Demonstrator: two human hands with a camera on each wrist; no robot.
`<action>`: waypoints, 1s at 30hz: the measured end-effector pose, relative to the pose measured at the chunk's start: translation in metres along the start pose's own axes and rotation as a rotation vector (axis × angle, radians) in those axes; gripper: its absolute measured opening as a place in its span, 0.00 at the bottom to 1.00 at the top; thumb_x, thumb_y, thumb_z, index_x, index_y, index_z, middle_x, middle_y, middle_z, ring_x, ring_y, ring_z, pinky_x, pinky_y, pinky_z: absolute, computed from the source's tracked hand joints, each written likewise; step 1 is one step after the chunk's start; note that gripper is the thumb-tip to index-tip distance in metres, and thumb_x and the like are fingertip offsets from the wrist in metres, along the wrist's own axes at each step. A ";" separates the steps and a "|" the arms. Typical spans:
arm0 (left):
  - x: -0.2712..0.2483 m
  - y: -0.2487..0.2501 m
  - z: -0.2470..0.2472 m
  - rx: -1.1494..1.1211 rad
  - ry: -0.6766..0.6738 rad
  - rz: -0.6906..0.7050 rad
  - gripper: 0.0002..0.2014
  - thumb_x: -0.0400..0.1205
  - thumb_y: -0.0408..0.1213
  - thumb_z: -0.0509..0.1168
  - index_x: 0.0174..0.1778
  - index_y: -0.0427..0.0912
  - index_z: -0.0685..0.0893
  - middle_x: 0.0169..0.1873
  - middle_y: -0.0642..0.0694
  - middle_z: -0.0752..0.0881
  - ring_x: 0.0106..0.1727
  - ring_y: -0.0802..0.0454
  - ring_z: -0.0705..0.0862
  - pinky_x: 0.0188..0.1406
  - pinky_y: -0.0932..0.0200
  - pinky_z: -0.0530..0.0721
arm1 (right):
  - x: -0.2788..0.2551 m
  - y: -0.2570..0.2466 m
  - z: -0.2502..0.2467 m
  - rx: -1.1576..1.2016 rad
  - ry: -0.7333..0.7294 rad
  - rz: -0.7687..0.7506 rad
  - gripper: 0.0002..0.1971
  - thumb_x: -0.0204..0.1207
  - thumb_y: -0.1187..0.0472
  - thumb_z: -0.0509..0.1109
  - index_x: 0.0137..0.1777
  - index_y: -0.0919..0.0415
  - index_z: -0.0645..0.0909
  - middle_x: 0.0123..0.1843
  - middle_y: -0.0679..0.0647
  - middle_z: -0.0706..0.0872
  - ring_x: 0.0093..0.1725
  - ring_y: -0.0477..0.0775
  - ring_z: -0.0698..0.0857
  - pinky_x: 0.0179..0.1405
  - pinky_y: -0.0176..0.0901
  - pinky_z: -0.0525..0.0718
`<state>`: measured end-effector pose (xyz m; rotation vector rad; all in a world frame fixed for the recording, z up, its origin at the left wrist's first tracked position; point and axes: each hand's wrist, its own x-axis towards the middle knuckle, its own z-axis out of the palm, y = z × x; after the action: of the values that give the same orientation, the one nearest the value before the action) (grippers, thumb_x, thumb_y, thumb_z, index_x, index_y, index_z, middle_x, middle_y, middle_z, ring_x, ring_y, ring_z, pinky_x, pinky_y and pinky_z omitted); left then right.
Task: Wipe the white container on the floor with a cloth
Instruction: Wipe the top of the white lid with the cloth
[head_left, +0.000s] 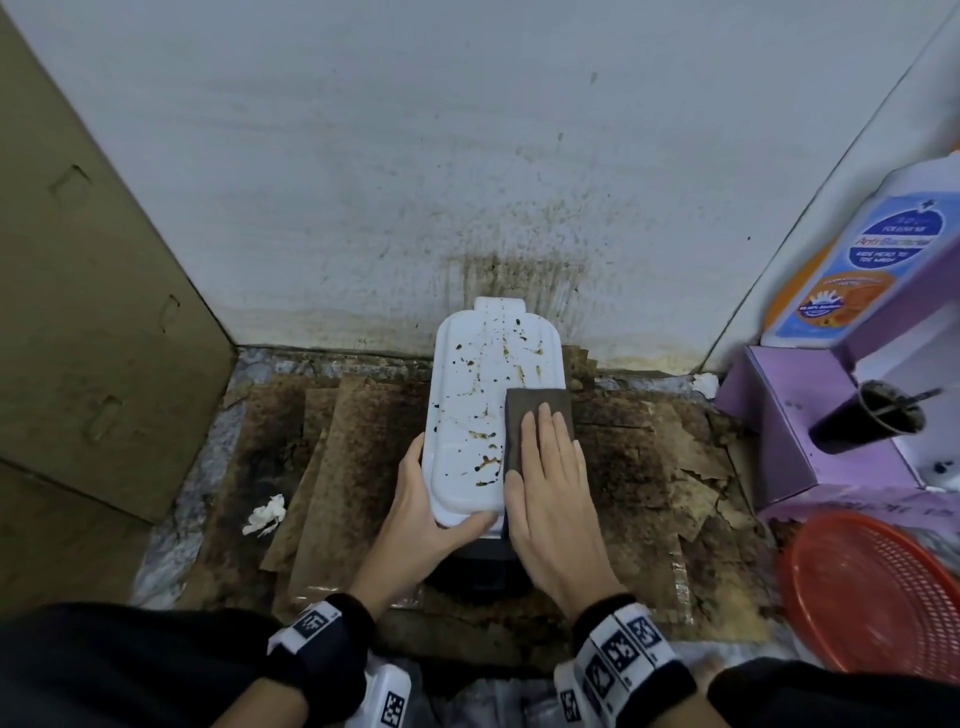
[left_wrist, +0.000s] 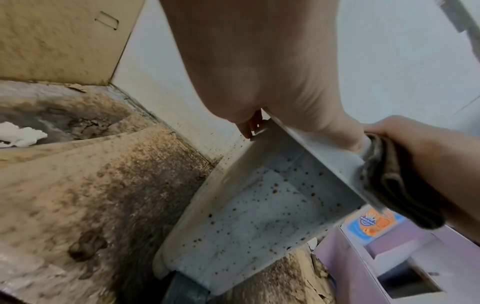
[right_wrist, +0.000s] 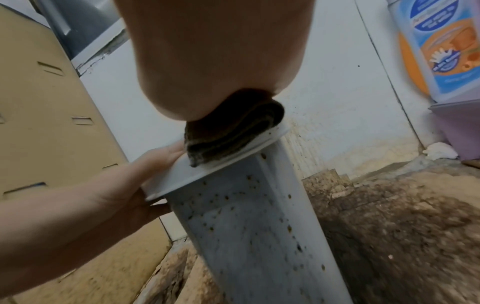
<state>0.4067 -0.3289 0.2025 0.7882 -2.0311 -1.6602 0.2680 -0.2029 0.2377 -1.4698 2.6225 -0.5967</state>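
A tall white container (head_left: 475, 395) with a flat lid stands on the floor against the wall, its top spattered with brown and black spots. Its speckled side shows in the left wrist view (left_wrist: 249, 216) and the right wrist view (right_wrist: 249, 236). A folded dark brown cloth (head_left: 535, 410) lies on the right part of the lid. My right hand (head_left: 550, 467) presses flat on the cloth, fingers straight. My left hand (head_left: 431, 514) grips the lid's near left edge, thumb on top, fingers curled underneath. The cloth (right_wrist: 233, 131) is pinned under my right palm.
Stained cardboard sheets (head_left: 353, 457) cover the floor. A large cardboard box (head_left: 88, 312) stands left. A crumpled white tissue (head_left: 267, 514) lies on the floor. Right: a purple box (head_left: 789, 426), a bottle (head_left: 872, 249), a black cup (head_left: 878, 415) and a red basket (head_left: 878, 592).
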 end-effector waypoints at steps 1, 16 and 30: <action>0.000 0.000 0.000 0.000 -0.005 -0.003 0.57 0.72 0.60 0.84 0.89 0.61 0.53 0.87 0.62 0.65 0.86 0.64 0.69 0.83 0.49 0.76 | 0.009 0.003 0.000 -0.017 -0.003 -0.010 0.33 0.89 0.51 0.39 0.91 0.66 0.46 0.93 0.60 0.43 0.92 0.56 0.40 0.90 0.55 0.45; 0.003 -0.005 -0.001 0.001 -0.008 -0.013 0.56 0.72 0.56 0.85 0.87 0.59 0.52 0.86 0.64 0.64 0.85 0.66 0.68 0.82 0.54 0.75 | 0.000 0.008 -0.001 0.042 -0.054 -0.019 0.32 0.90 0.48 0.38 0.91 0.59 0.38 0.92 0.54 0.34 0.90 0.49 0.32 0.89 0.49 0.39; 0.004 -0.006 -0.003 -0.003 -0.023 -0.021 0.55 0.72 0.55 0.85 0.86 0.61 0.52 0.85 0.65 0.64 0.83 0.70 0.69 0.77 0.67 0.75 | 0.052 0.021 -0.003 0.035 -0.085 0.005 0.35 0.88 0.46 0.39 0.91 0.64 0.42 0.93 0.59 0.38 0.91 0.54 0.36 0.91 0.56 0.44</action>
<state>0.4069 -0.3345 0.1976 0.7957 -2.0425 -1.6912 0.2224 -0.2359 0.2392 -1.4446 2.5379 -0.5632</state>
